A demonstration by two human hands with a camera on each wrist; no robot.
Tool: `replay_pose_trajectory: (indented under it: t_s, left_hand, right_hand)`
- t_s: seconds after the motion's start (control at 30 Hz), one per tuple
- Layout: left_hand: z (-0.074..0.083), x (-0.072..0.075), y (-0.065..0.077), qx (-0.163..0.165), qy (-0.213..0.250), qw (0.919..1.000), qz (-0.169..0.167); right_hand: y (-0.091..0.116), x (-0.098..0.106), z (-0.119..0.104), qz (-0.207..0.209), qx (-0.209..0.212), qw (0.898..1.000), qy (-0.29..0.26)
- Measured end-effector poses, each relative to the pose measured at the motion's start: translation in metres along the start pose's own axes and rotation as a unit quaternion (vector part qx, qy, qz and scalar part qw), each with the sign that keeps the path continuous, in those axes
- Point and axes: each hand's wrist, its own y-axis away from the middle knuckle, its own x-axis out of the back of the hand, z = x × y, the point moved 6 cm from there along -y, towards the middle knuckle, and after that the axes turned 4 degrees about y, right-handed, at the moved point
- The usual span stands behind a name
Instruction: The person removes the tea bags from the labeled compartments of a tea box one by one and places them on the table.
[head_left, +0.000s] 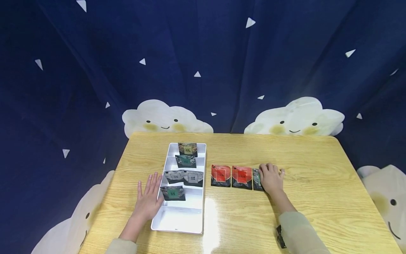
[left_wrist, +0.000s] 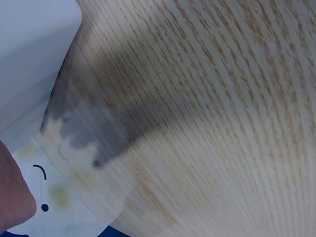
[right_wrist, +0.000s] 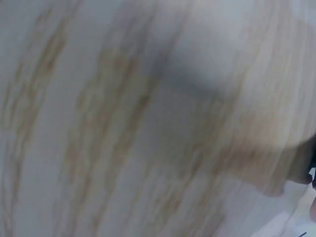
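Observation:
My left hand (head_left: 149, 201) lies with straight, spread fingers along the left side of a white divided tray (head_left: 203, 220), thumb near the rim. My right hand (head_left: 272, 179) curls its fingers over the right part of a packet with a green label (head_left: 257, 180), covering much of it. Two red-and-black packets (head_left: 220, 175) lie flat in a row to its left. In the tray stand a yellow-labelled packet (head_left: 188, 149) at the back, a green-labelled one (head_left: 185, 161), two grey ones (head_left: 193, 178) side by side, and another green-labelled packet (head_left: 172, 193) nearer the front.
The wooden table (head_left: 317, 169) extends to both sides of the tray. Behind it hangs a dark blue curtain (head_left: 222, 53) with white clouds and triangles. A small black object (head_left: 280, 237) sits at the right sleeve.

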Motion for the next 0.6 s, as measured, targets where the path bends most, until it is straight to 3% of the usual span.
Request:
replay_pose_trajectory:
  t_s: [0.3,0.6]
  left_hand:
    - [0.0,0.001,0.001,-0.007,0.007,0.9998,0.015]
    - [-0.001,0.0,0.001,-0.002,0.004,1.0,0.004]
  right_hand:
    - [-0.001,0.007,-0.002,-0.015,-0.005,1.0,-0.007]
    - [0.0,0.02,-0.009,0.029,0.001,0.999,-0.03]
